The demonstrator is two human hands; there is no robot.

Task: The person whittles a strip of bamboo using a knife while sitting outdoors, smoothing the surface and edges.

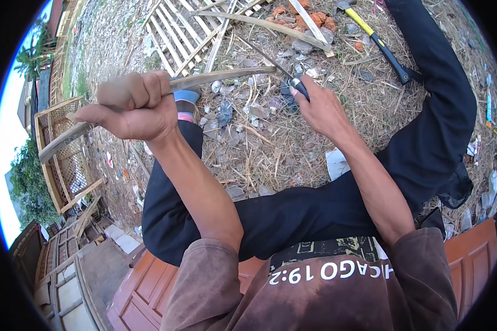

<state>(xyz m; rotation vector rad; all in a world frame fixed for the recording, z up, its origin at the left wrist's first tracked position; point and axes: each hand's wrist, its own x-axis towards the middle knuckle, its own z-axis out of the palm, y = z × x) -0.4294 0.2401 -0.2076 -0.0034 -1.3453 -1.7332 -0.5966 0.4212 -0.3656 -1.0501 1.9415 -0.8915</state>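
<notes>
Weathered wood, upper left of the frame: a curved strip (221, 76) clenched in the left hand (132, 107), the right hand (323, 107) wrapped round a knife (300, 89). Danger here: the strip's right end looks unsupported, so a hard push could swivel it and skid the blade. Its long axis climbs from mid-left to upper centre; blade points up-left, contact unclear.

Outdoor yard: straw-littered ground (364, 118), slatted wooden frame (178, 34), latticework panel (67, 171), leafy tree (30, 185), bright sky (6, 129).
</notes>
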